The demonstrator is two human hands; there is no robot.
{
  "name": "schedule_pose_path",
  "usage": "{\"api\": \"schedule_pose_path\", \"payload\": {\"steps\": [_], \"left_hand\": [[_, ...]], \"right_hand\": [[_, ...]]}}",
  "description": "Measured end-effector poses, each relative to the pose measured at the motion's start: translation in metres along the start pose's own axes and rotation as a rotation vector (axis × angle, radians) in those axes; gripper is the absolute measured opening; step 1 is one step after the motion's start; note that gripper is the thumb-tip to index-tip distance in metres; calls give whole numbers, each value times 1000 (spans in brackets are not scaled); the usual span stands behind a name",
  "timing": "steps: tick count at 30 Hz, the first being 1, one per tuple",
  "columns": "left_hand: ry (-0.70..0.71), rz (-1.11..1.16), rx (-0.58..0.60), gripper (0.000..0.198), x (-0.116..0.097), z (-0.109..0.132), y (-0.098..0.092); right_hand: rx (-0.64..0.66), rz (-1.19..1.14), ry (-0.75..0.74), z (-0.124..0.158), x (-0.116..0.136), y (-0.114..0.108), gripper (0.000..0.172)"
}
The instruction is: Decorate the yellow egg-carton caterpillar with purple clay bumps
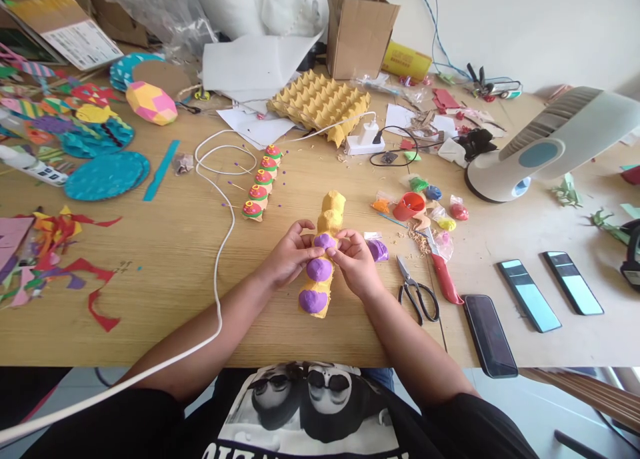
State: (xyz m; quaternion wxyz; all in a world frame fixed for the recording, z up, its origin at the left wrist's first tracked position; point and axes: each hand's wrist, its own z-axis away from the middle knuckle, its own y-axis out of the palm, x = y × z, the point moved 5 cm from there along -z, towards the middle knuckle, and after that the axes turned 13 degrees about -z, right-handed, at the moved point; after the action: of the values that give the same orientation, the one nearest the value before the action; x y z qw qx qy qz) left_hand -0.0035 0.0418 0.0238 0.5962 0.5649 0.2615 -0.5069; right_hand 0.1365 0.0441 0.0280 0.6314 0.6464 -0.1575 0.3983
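Observation:
A yellow egg-carton strip (331, 209) stretches away from me over the table, between my hands. Purple clay (319, 269) caps its three nearer bumps, while the farther bumps are bare yellow. My left hand (295, 253) grips the strip's left side, thumb on the third purple cap. From the right, my right hand (356, 262) holds the same strip, its thumb pressing that cap's edge. Just beyond my right hand lies a bag of purple clay (377, 249). A finished-looking strip with red and green clay bumps (261, 184) rests farther off to the left.
Scissors (417, 291), a red-handled knife (445, 275) and several phones (531, 295) lie to the right. Small clay bags surround a red cup (409, 206). A white fan (530, 145) stands behind them. A white cable (218, 285) crosses my left arm. An egg tray (320, 102) sits at the back.

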Motion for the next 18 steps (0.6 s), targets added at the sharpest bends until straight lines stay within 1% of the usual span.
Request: {"api": "schedule_pose_path", "payload": {"steps": [5,9,13,18], "left_hand": [[2,-3,49,59,1,-1,-1],[-9,7,87,61,2,0,1],[1,1,66,52,1,2,2],[22,1,59,49,2,1,2]], "right_hand": [[17,-36,56,2,0,3,41],[29,-46,59,3,1,5,45],[13,-19,50,3,1,4,47],[1,1,53,2,3,3,47]]}}
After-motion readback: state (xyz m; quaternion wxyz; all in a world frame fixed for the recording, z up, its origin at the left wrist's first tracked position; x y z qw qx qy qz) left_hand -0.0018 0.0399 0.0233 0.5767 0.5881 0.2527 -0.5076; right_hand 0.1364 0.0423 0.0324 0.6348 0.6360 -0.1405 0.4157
